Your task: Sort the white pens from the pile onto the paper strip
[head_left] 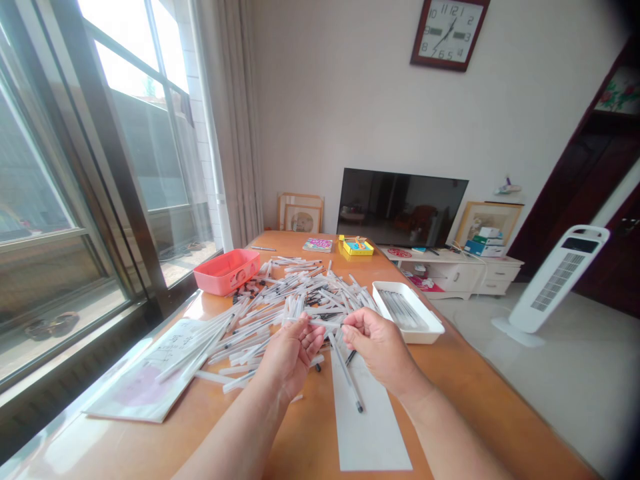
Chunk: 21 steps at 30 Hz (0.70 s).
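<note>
My left hand (295, 350) is closed around a translucent white pen barrel (323, 323) held crosswise above the table. The fingertips of my right hand (380, 343) pinch together at the barrel's right end, where a small dark part shows; its exact kind is too small to tell. Under and beyond both hands spreads a loose heap of pen barrels (250, 333), with dark pieces among them. A pen with a black end (354, 390) lies on a white sheet (367, 433) below my right hand.
On the orange-brown table (300, 440), a red basket (225, 272) stands at the left and a white tray (430, 330) of slim grey pieces at the right. A printed booklet (143, 393) lies near left. Farther back are a yellow box (357, 249) and a purple book (317, 245).
</note>
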Each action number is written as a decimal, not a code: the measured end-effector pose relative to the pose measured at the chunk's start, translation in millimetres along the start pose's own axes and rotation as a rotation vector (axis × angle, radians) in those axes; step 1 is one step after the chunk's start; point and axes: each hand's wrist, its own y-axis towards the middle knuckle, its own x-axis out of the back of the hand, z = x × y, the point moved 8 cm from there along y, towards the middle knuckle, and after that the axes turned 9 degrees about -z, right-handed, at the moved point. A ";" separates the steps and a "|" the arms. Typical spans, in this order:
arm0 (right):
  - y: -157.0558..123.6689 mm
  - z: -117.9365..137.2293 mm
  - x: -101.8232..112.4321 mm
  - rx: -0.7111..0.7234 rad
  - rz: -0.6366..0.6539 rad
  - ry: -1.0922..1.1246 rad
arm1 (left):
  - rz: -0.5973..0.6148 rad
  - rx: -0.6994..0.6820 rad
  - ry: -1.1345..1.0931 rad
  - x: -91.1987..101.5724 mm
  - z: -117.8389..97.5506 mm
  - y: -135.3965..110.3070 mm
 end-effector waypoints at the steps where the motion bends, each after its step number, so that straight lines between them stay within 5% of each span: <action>1: -0.6 0.3 0.1 0.004 0.003 -0.004 | 0.005 -0.005 0.003 -0.1 0.1 -0.2; 15: -3.7 1.1 0.8 -0.099 -0.017 0.091 | 0.043 -0.040 0.010 -3.7 -2.1 -4.3; 21: -5.2 -3.8 2.2 -0.098 -0.034 -0.033 | 0.095 -0.069 0.022 -9.7 -4.2 -10.2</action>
